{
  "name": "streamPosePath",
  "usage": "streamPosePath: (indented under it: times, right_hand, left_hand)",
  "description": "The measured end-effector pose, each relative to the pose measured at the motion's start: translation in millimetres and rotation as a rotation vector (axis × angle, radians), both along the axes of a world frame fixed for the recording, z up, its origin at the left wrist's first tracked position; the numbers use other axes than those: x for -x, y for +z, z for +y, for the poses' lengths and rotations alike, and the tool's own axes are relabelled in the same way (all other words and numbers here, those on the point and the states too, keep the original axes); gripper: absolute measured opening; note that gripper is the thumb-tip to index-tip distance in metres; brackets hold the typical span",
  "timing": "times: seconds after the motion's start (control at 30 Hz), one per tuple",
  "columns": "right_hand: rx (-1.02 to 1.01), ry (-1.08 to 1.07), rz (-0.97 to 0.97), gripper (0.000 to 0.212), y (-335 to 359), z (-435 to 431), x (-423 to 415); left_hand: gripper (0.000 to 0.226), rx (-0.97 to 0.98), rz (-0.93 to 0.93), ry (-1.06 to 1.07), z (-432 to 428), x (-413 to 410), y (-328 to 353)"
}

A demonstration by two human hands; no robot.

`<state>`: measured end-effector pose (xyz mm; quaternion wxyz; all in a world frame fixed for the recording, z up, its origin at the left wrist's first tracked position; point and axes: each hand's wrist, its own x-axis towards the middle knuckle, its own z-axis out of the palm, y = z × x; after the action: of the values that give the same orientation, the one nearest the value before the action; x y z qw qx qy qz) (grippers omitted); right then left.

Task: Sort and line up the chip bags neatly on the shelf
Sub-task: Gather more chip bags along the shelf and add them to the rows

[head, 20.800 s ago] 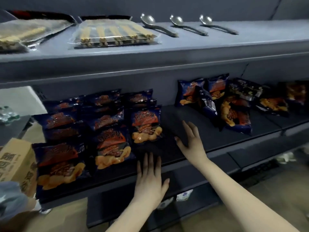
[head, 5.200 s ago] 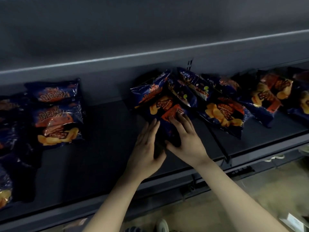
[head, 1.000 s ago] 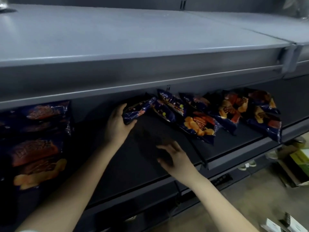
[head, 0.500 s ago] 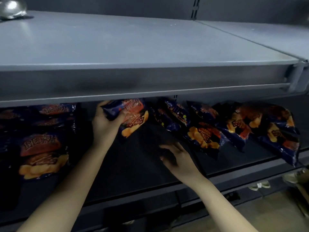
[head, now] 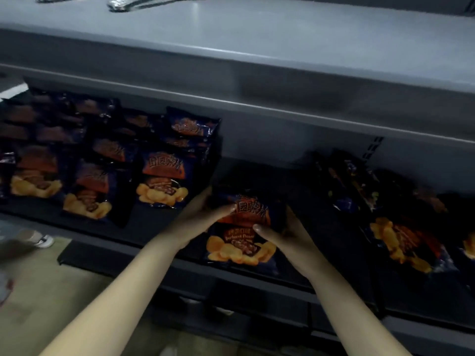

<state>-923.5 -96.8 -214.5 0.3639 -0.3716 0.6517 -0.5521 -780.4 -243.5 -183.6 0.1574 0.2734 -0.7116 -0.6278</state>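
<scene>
Navy chip bag point(head: 240, 244), top rearward, lengthwise front-to-back, in left hand point(head: 201, 218) and right hand point(head: 289, 238) grip.

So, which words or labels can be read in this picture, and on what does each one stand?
"Barbecue Flavo": small print on the held chip bag; the right hand hides its end.
"田园薯片": orange banner on the same bag, partly under the left hand, and, more blurred, on the flat bag to its left.
The left rows and the right pile: print too dark and blurred to read.
</scene>
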Motion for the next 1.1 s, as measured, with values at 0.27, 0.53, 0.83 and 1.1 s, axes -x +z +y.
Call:
streamPosePath:
  times: [0.27, 0.53, 0.83, 1.1]
  right_hand:
    - [0.089, 0.042, -0.012, 0.054, -10, -55, -37]
    - [0.186, -0.041, 0.026, 0.069, -7, -114, -90]
    - [0.203, -0.233, 0.185, 0.079, -14, -149, -133]
    - [0.153, -0.428, 0.434, 0.091, -21, -156, -153]
  left_hand:
    - [0.043, 0.154, -0.03, 0.308, -16, -55, -5]
    - [0.073, 0.678, -0.126, 0.376, -49, -107, -14]
    - [0.058, 1.194, -0.381, 0.273, -89, -136, -31]
    - [0.064, 1.21, -0.439, 0.152, -118, -148, -61]
